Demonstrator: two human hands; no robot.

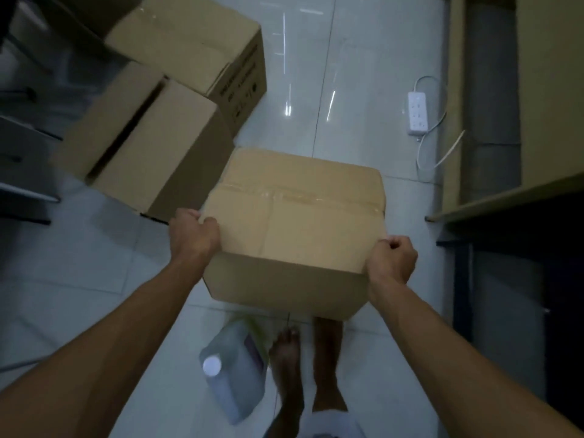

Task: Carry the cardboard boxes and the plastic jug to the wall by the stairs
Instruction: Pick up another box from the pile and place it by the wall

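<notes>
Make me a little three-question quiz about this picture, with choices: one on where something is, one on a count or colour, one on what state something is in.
1. Where is the plastic jug?
A. On the floor by the person's bare foot
B. On top of the taped box
C. On the shelf at right

2. How many cardboard boxes are in view?
A. One
B. Three
C. Five

3. What is the state of the box in the hands?
A. Flaps wide open
B. Crushed flat
C. Closed, with clear tape across the top

Answers:
1. A: the jug stands on the tiled floor, beside the foot, below the carried box.
2. B: the taped box in the grip of the left hand and right hand, plus the open-seamed box and the printed box behind it.
3. C: shiny tape runs along its shut top seam.
</notes>
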